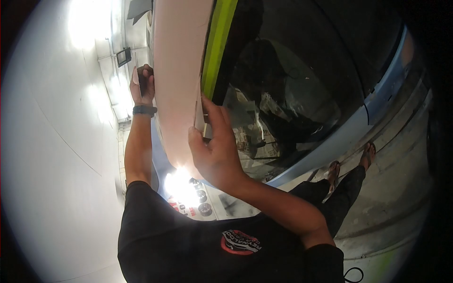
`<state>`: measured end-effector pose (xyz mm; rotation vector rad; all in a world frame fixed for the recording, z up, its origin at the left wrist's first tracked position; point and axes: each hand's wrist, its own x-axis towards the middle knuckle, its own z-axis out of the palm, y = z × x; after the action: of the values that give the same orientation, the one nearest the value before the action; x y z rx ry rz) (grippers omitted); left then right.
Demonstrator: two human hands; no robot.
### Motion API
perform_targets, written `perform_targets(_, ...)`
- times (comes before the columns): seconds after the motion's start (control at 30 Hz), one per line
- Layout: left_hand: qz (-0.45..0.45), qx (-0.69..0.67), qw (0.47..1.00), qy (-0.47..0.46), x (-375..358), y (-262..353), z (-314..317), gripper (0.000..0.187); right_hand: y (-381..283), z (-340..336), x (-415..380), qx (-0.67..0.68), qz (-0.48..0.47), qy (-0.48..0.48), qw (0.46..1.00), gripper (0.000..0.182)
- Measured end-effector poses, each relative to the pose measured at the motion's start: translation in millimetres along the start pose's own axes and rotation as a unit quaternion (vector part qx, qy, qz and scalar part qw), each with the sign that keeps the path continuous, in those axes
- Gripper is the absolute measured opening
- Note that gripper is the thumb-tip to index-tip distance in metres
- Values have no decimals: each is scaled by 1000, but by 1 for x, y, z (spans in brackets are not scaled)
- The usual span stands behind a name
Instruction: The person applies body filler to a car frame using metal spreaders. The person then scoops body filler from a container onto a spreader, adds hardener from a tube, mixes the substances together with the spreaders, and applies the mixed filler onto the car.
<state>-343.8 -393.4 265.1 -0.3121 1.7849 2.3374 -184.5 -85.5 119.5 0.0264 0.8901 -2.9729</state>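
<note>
My left hand [147, 89], with a dark band on its wrist, is raised beside the far edge of a pinkish car panel [177, 70]. Its fingers are curled round a dark flat piece [142, 83] whose kind I cannot make out. Closer in, my right hand [217, 151] pinches a thin pale strip [199, 118] along the panel's near edge, thumb on one side and fingers on the other. Yellow-green masking tape [219, 37] runs along that edge, just above the right fingers, bordering the dark car window [292, 85].
Light blue bodywork [325, 148] curves below the window. A pale wall [52, 127] and bright lamps are on the left. A glaring light [181, 184] shines beyond the panel, near a printed sign [204, 207]. My sandalled feet [369, 153] stand on the concrete floor [373, 203].
</note>
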Motion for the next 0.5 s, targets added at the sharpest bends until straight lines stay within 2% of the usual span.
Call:
perform_targets(0.17,33,45,998,13,1,4,-13,40,-9,-6,-22,34,54,-68,996,55)
perform_targets(0.23,-9,-6,999,-35,1,2,-1,40,-2,-9,-25,60,79,-47,994,55)
perform_targets(0.3,15,7,1000,-18,4,5,-16,39,7,-13,-22,63,88,-24,994,55)
perform_targets(0.33,11,-2,1000,-25,3,7,-22,39,13,-15,-19,51,57,-22,997,53)
perform_targets(0.43,-29,-56,995,-76,1,-1,0,40,11,-17,-12,64,55,-19,996,52)
perform_targets(0.5,-9,-48,998,-40,2,3,-12,40,10,-17,-7,71,60,-19,995,52)
